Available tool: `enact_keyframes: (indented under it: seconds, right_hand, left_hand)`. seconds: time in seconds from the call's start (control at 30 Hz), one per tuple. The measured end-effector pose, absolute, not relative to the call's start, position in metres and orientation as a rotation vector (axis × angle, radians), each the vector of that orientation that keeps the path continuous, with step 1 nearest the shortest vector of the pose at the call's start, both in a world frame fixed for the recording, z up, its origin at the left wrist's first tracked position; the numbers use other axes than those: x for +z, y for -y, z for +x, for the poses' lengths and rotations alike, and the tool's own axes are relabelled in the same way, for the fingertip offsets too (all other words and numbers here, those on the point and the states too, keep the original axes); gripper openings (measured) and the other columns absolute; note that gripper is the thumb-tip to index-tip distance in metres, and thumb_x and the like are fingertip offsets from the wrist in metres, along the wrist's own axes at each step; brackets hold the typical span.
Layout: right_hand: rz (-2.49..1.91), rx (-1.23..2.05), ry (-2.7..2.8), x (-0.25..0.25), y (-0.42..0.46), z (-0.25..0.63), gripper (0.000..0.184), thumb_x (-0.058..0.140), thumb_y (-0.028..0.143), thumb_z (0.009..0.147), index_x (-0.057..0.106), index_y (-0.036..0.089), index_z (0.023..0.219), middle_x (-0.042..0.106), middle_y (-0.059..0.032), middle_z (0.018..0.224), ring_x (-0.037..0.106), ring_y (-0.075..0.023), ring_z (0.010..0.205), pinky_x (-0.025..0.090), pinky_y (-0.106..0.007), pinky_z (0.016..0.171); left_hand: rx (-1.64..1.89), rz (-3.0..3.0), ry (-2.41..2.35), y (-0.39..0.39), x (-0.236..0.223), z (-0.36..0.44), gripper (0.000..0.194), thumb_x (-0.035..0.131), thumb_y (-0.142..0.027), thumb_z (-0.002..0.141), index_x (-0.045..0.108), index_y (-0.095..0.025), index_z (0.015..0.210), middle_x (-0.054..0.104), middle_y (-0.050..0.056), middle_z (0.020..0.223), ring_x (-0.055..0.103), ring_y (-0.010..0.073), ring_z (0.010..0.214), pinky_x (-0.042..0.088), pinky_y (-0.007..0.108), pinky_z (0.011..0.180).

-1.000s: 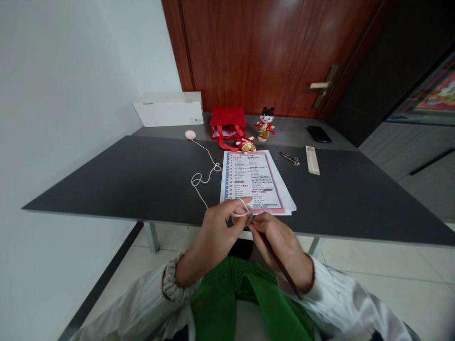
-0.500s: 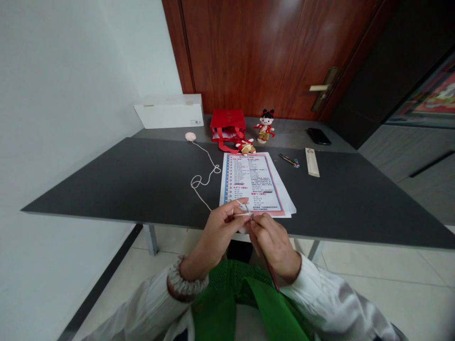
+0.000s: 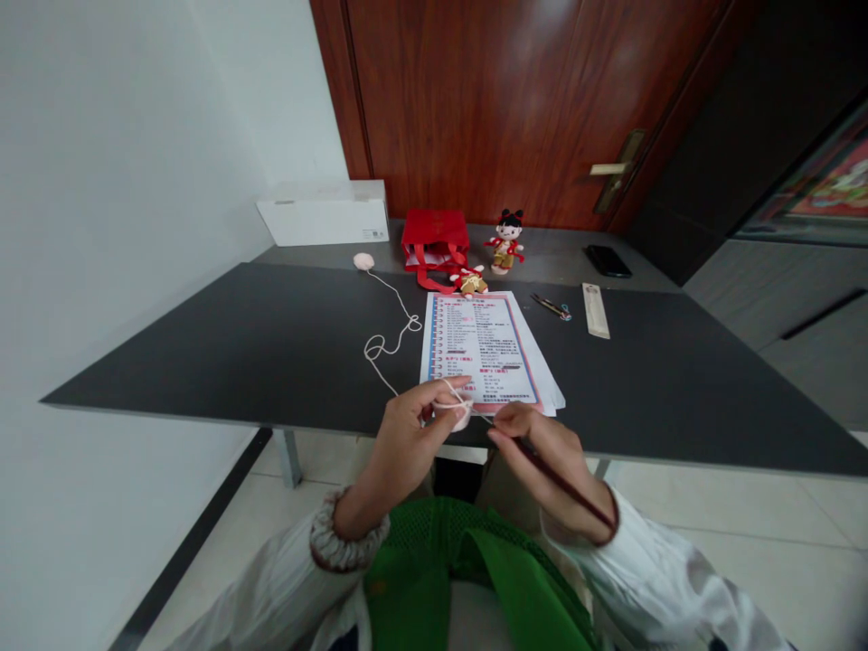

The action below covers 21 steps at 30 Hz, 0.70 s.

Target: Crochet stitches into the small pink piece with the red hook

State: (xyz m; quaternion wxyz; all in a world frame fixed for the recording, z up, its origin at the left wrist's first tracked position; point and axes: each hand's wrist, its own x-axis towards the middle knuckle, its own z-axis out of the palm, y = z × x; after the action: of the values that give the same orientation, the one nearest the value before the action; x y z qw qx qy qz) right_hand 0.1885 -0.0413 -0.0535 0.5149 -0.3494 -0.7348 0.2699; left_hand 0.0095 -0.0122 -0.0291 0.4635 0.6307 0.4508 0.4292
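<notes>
Between thumb and fingers, my left hand (image 3: 409,434) pinches a small pale pink crochet piece (image 3: 462,418), with yarn (image 3: 382,346) looped over the raised index finger. My right hand (image 3: 546,466) is closed on a crochet hook (image 3: 562,482); its dark red handle lies back along the palm toward the wrist. The hook's thin metal tip points left and meets the piece at its right edge. From my left hand the yarn curls across the table to a small pale ball (image 3: 363,261). Behind my hands lie printed pattern sheets (image 3: 481,348).
A red gift bag (image 3: 435,240), a small doll outfit (image 3: 469,279) and a standing crocheted doll (image 3: 505,241) are at the back. A white box (image 3: 325,213) stands left. Small scissors (image 3: 551,306), a pale packet (image 3: 595,310) and a black phone (image 3: 608,260) lie right.
My hands have moved apart; the right has shifted right, swinging the hook from steep to a flatter slant. More of the pink piece shows in my left hand.
</notes>
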Motion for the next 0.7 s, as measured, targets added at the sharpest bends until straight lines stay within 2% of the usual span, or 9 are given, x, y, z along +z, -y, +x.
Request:
enact_keyframes:
  seconds: [0.1, 0.27, 0.5, 0.6, 0.7]
  right_hand:
    - [-0.811, 0.592, 1.863, -0.051, 0.044, 0.188, 0.012, 0.055, 0.014, 0.089, 0.055, 0.022, 0.080, 0.061, -0.0021, 0.076, 0.056, -0.0155, 0.069, 0.044, -0.028, 0.062]
    - [-1.024, 0.883, 1.462, -0.050, 0.046, 0.187, 0.017, 0.057, 0.023, 0.091, 0.052, 0.022, 0.075, 0.052, 0.0034, 0.064, 0.047, -0.0117, 0.056, 0.039, -0.025, 0.053]
    - [-0.769, 0.751, 1.872, -0.044, 0.043, 0.203, 0.012, 0.058, 0.012, 0.087, 0.059, 0.021, 0.079, 0.063, -0.0017, 0.076, 0.058, -0.0146, 0.070, 0.045, -0.028, 0.064]
    - [-0.782, 1.077, 1.626, -0.043, 0.034, 0.208, 0.012, 0.064, 0.016, 0.085, 0.058, 0.020, 0.075, 0.061, 0.0003, 0.070, 0.053, -0.0112, 0.060, 0.042, -0.024, 0.054]
    - [-0.586, 1.522, 1.281, -0.049, 0.024, 0.203, 0.017, 0.067, 0.024, 0.083, 0.054, 0.020, 0.072, 0.056, 0.0043, 0.060, 0.040, -0.0064, 0.044, 0.031, -0.019, 0.040]
  left_hand:
    - [1.064, 1.580, -1.123, 0.013, -0.028, 0.010, 0.012, 0.061, -0.016, 0.078, 0.064, -0.018, 0.067, 0.071, 0.008, 0.115, 0.066, 0.0214, 0.105, 0.048, 0.031, 0.091]
    - [1.050, 1.627, -1.088, 0.013, -0.029, 0.008, 0.010, 0.062, -0.015, 0.079, 0.064, -0.018, 0.070, 0.073, 0.008, 0.109, 0.066, 0.0213, 0.105, 0.049, 0.031, 0.089]
    - [0.913, 1.647, -1.010, 0.008, -0.028, 0.000, 0.010, 0.062, -0.016, 0.079, 0.063, -0.018, 0.069, 0.074, 0.009, 0.104, 0.065, 0.0237, 0.107, 0.048, 0.033, 0.089]
    - [0.843, 1.541, -0.946, 0.007, -0.026, -0.002, 0.006, 0.064, -0.017, 0.076, 0.063, -0.017, 0.071, 0.073, 0.009, 0.108, 0.067, 0.0234, 0.100, 0.048, 0.034, 0.087]
    - [0.797, 1.420, -0.863, 0.008, -0.023, -0.001, 0.004, 0.065, -0.017, 0.075, 0.063, -0.016, 0.071, 0.070, 0.010, 0.116, 0.067, 0.0231, 0.099, 0.047, 0.036, 0.088]
